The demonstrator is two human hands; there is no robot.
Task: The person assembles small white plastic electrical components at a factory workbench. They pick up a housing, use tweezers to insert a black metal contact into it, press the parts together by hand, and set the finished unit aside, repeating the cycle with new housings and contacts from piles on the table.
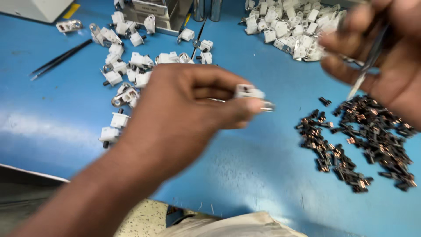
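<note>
Blue worktable point(263, 175) under both hands; left hand point(184, 114) pinches a small white plastic part point(250, 93) with a metal tab between thumb and fingertips. Right hand point(386, 52), blurred, grips metal tweezers point(366, 70), tips pointing down at the pile of small black-and-copper pieces point(364, 140). Scattered white parts point(127, 66) lie beyond the left fingers, another white heap point(289, 26) beside the right fingers.

Single head-worn view, which looked steeply down and forward from close above the blue table point(245, 175). The near table edge ran along the lower left of the frame, and the machine base point(158, 15) marked the far top edge.
</note>
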